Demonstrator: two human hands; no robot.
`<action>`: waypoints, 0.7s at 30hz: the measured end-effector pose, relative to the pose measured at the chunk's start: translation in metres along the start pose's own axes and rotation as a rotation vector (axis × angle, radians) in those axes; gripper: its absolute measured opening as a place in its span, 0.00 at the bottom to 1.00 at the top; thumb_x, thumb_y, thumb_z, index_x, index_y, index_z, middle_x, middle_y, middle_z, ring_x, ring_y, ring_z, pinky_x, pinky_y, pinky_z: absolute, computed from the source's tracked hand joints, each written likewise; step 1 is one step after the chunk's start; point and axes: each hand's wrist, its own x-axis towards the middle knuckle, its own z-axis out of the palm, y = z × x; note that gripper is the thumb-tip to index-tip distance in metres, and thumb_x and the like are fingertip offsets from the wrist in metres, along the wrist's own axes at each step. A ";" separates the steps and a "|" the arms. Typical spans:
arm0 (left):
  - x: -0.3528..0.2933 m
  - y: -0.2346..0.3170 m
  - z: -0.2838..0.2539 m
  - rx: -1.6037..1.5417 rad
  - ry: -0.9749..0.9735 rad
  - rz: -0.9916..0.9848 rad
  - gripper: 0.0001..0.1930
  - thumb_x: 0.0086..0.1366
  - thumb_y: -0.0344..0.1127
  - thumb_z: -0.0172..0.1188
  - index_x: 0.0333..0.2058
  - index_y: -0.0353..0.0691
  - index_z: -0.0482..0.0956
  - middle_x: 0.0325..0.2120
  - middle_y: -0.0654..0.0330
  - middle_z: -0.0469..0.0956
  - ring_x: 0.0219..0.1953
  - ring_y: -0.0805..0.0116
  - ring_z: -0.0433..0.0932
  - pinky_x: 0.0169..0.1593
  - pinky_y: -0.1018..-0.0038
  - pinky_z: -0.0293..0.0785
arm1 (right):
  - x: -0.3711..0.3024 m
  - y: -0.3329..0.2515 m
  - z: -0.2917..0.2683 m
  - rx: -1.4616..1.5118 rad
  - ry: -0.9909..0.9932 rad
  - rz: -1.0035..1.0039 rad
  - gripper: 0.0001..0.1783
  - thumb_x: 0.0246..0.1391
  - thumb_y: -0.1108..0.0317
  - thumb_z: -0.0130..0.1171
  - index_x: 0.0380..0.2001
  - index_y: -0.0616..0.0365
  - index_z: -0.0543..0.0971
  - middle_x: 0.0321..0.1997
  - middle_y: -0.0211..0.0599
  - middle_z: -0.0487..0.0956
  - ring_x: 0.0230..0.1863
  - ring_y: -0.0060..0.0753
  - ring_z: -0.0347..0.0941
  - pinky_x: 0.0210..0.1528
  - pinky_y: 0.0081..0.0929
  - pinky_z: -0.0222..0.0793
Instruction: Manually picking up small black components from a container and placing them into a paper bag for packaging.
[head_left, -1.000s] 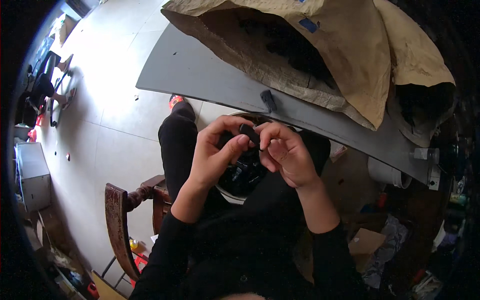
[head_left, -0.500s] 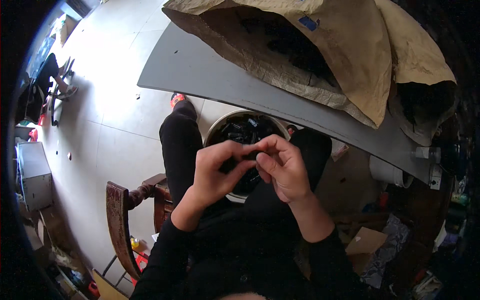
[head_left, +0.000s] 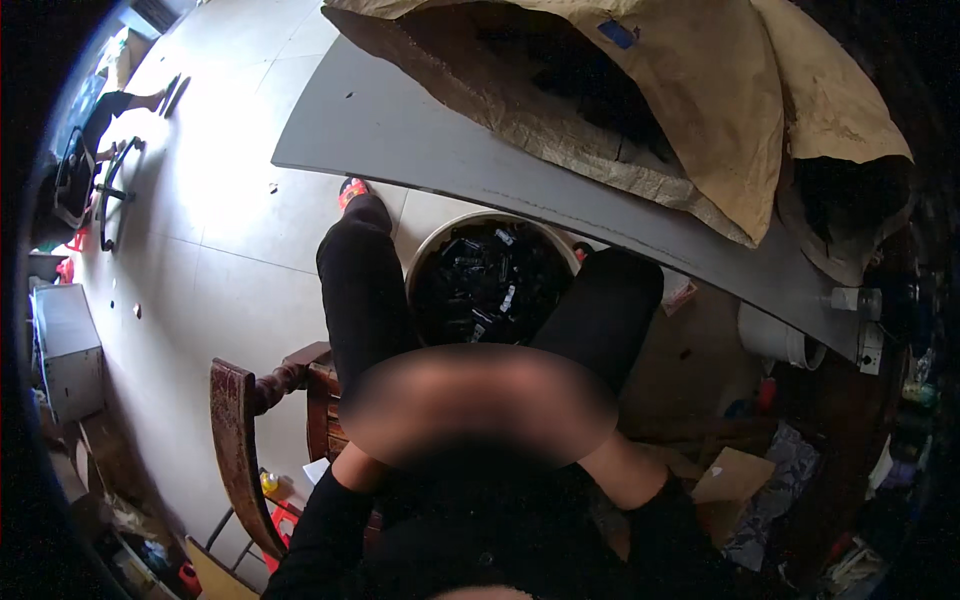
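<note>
1. A wide blur covered both hands just below the bucket; the left hand and right hand lay somewhere inside it, so I could not tell how far either was open or whether either held anything.
2. The grey tabletop ran across the upper view, its far end lost in the dark at the right rim.
3. Crumpled brown paper lay on the tabletop and hid whatever sat under it.
4. The tiled floor was bright, and things at its left edge were too small to make out.
5. The round bucket stood between the person's black-clad knees, under the tabletop's edge.
6. Small black parts filled the bucket; their shapes were hard to tell apart.
7. A worn wooden chair arm curved at lower left.
</note>
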 end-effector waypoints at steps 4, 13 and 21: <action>-0.009 -0.002 0.006 0.092 0.147 -0.004 0.11 0.43 0.29 0.66 0.27 0.34 0.76 0.20 0.58 0.74 0.22 0.63 0.76 0.25 0.76 0.70 | -0.003 0.008 0.014 0.276 -0.056 -0.155 0.19 0.59 0.49 0.39 0.35 0.55 0.67 0.23 0.31 0.74 0.14 0.10 0.62 0.12 0.09 0.54; -0.005 0.011 -0.010 -0.041 -0.086 -0.086 0.11 0.42 0.32 0.69 0.21 0.35 0.76 0.20 0.57 0.77 0.21 0.62 0.78 0.23 0.76 0.70 | -0.012 0.000 0.003 -0.386 -0.337 0.024 0.19 0.59 0.54 0.42 0.41 0.60 0.68 0.24 0.26 0.70 0.18 0.12 0.61 0.19 0.11 0.57; -0.006 0.007 -0.016 -0.173 -0.241 -0.071 0.11 0.43 0.33 0.68 0.25 0.36 0.78 0.21 0.57 0.77 0.23 0.62 0.77 0.25 0.75 0.70 | -0.012 -0.004 0.016 -0.747 -0.383 -0.114 0.17 0.59 0.56 0.43 0.41 0.61 0.68 0.20 0.25 0.68 0.20 0.15 0.60 0.23 0.16 0.57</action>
